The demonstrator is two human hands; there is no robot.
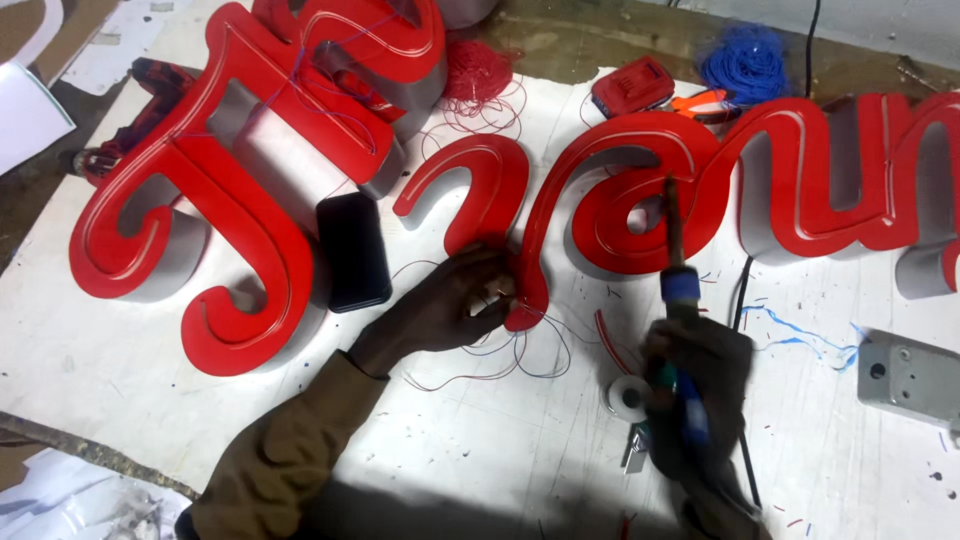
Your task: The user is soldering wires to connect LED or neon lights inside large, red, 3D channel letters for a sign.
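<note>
While left hand (455, 300) pinches thin wires (520, 350) beside red sign letter (600, 190), right hand (695, 385) grips soldering iron (680, 290) above tabletop (480, 440).

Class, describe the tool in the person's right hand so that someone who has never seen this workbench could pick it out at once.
Start at the white worktable covered with big red sign letters. Near its lower right edge, the right hand grips a soldering iron, tip pointing up at a curled letter. Unlike the black rectangular case and the red battery pack lying flat, it is thin, rod-like, with a blue collar.
</note>
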